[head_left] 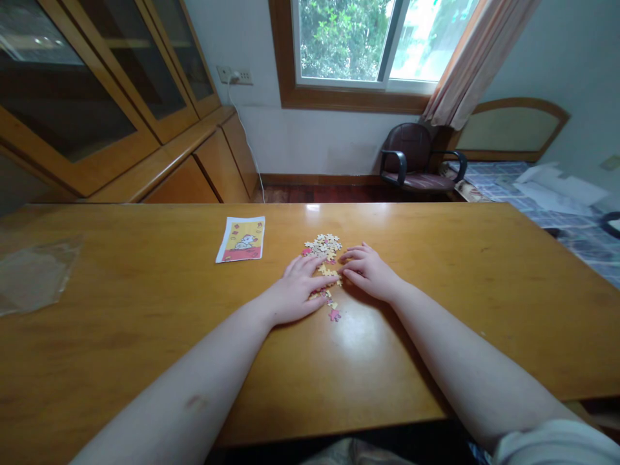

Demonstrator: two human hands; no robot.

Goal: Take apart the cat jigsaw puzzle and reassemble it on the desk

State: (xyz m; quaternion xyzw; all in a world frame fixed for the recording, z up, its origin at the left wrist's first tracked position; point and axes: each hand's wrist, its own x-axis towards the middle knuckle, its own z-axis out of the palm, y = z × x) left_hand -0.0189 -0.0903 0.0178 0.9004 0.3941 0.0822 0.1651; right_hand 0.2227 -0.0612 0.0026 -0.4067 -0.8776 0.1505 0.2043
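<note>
A small heap of loose jigsaw pieces (323, 246), mostly yellow with some pink, lies in the middle of the wooden table (145, 303). My left hand (296, 289) rests flat on the near part of the heap, fingers stretched out over the pieces. My right hand (367, 271) lies just to the right, fingers extended and touching the pieces at their tips. A single pink piece (334, 315) sits apart, nearer to me. A printed picture card (241, 239) with a white animal on yellow and red lies to the left of the heap.
A crumpled clear plastic bag (36, 271) lies at the table's left edge. Beyond the table stand wooden cabinets (121, 97) on the left, a window, and a dark armchair (416, 161). A bed with papers (557, 187) is at the right.
</note>
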